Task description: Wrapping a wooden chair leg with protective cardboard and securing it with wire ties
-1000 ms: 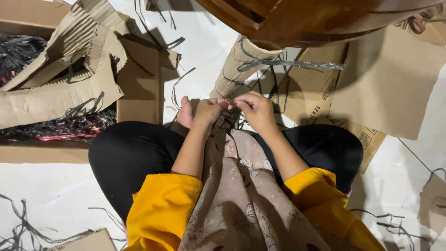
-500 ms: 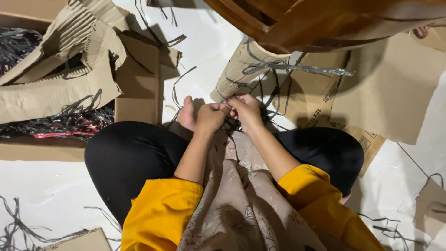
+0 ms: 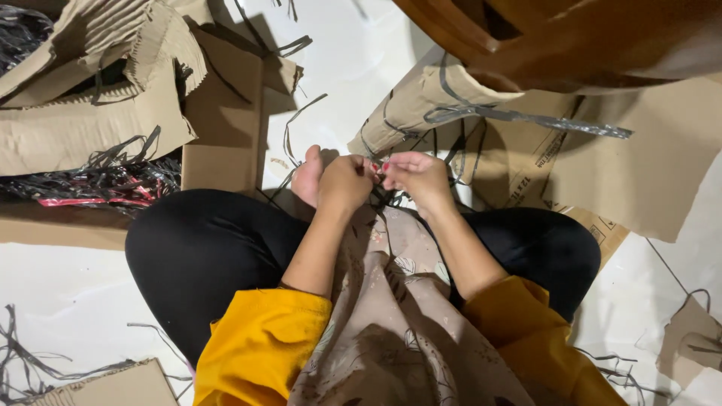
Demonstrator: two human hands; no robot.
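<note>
A person in yellow sleeves sat cross-legged on a pale floor, both hands raised together over the lap, where a patterned beige cloth (image 3: 391, 301) hung down between the knees. The left hand (image 3: 344, 183) was curled into a loose fist and the right hand (image 3: 418, 177) met it fingertip to fingertip, the two pinching a small red-and-dark piece (image 3: 378, 169) between them; it was too small to make out what it was. Dark thin strips (image 3: 387, 197) trailed just below the hands. Compared with half a second before, the hands had drawn slightly apart at the knuckles and sat a touch lower in view, while a bare foot (image 3: 307, 177) stayed tucked just left of the left hand. Torn corrugated cardboard (image 3: 90, 113) lay heaped to the left above a tangle of black and red shreds (image 3: 98, 184), flat cardboard sheets (image 3: 662, 165) spread to the right, and a wooden furniture edge (image 3: 571, 37) loomed above, as earlier.
</note>
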